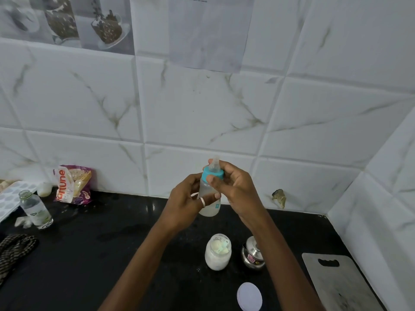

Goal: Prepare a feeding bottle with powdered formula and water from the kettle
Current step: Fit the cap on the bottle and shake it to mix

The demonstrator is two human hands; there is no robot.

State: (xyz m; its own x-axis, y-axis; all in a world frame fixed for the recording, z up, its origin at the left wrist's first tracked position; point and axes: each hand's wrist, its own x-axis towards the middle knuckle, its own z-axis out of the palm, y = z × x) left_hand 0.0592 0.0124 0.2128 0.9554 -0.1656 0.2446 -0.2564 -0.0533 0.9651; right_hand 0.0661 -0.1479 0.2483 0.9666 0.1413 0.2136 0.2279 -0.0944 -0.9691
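Black counter (112, 254), one feeding bottle (210, 198) gripped by left hand (186, 205), right hand (233, 187) fingers apparently pinching its teal collar (213, 173).

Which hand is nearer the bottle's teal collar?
Right. The right hand grips the teal collar at the top of the feeding bottle, thumb on it. The left hand holds the bottle's body, below the collar.
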